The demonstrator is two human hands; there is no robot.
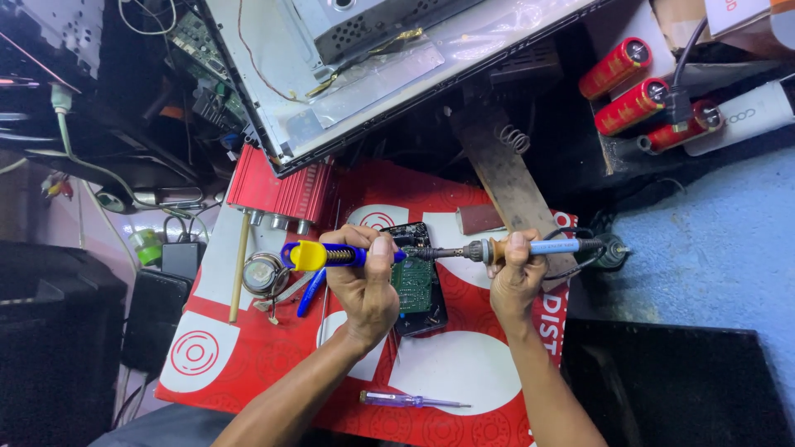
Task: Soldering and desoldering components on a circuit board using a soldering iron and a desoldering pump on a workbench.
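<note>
My left hand (364, 277) grips a blue and yellow desoldering pump (319, 256), its tip pointing right over a green circuit board (414, 284). My right hand (515, 277) holds a soldering iron (530, 247) by its wooden and blue handle, the metal tip aimed left toward the pump's nozzle above the board. The board lies in a black casing on a red and white printed sheet (464, 368).
A purple screwdriver (410, 401) lies near the sheet's front edge. A blue pen (310, 291), a round speaker (263, 273) and a wooden stick (239, 265) sit left. A red finned amplifier (281, 192), an open metal chassis (364, 58) and red capacitors (633, 103) lie behind.
</note>
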